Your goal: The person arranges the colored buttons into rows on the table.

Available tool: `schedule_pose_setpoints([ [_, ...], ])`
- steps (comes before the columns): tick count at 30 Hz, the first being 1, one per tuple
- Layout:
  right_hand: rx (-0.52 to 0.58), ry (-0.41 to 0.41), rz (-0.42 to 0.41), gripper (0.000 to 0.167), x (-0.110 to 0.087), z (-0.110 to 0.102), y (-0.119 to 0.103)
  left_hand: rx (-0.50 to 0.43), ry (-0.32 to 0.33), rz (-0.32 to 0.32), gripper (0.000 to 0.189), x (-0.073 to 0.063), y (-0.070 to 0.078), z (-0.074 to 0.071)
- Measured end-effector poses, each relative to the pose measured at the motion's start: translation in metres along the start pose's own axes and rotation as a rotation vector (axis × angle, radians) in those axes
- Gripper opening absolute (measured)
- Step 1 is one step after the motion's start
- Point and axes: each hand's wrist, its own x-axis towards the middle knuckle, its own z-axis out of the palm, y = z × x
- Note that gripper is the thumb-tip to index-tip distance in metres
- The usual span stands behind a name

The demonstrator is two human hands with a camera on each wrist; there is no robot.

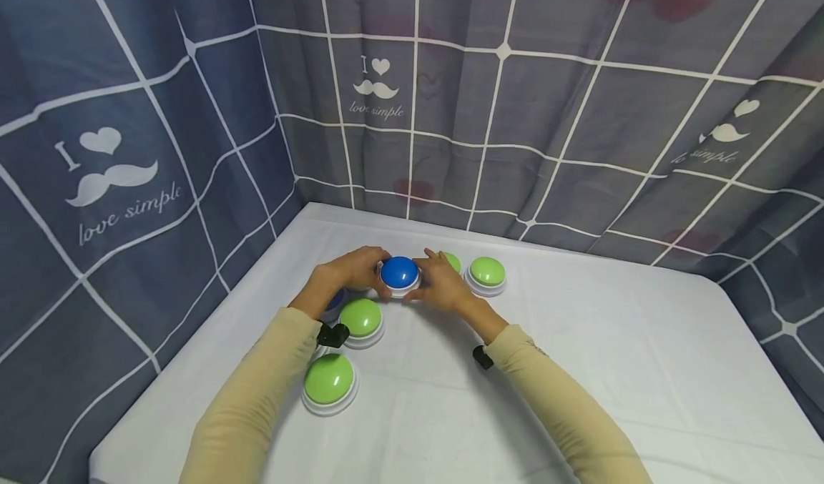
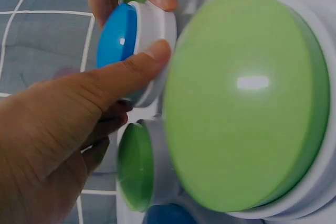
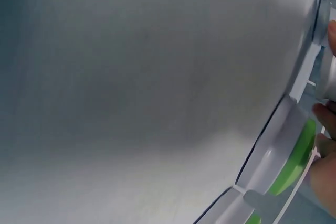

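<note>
Between both hands is a blue push button [image 1: 399, 272] with a round dome on a white base. My left hand [image 1: 357, 268] grips its left side, the thumb pressed on the white base in the left wrist view. From the right side my right hand [image 1: 440, 282] grips the same base with thumb and fingers. Whether the base touches the table cannot be told. A green button [image 1: 448, 261] is partly hidden behind the right hand. Near the left wrist lie a green button [image 1: 360, 317] and a mostly hidden blue button [image 1: 335, 300].
Another green button [image 1: 487, 272] stands right of the right hand; one more green button [image 1: 328, 379] is beside the left sleeve. All are on a white-covered table [image 1: 579, 341]. A dark grid-patterned curtain [image 1: 450, 98] hangs behind and at the sides.
</note>
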Motion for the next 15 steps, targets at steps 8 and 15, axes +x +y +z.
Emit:
schedule_pose_setpoints([
  [8, 0.244, 0.149, 0.089, 0.077, -0.011, -0.023, -0.003, -0.117, 0.106, 0.044, 0.082, 0.001, 0.01, -0.012],
  [15, 0.368, 0.2, 0.165, 0.078, -0.027, -0.049, 0.003, -0.262, 0.24, 0.147, 0.081, 0.005, 0.029, -0.013],
])
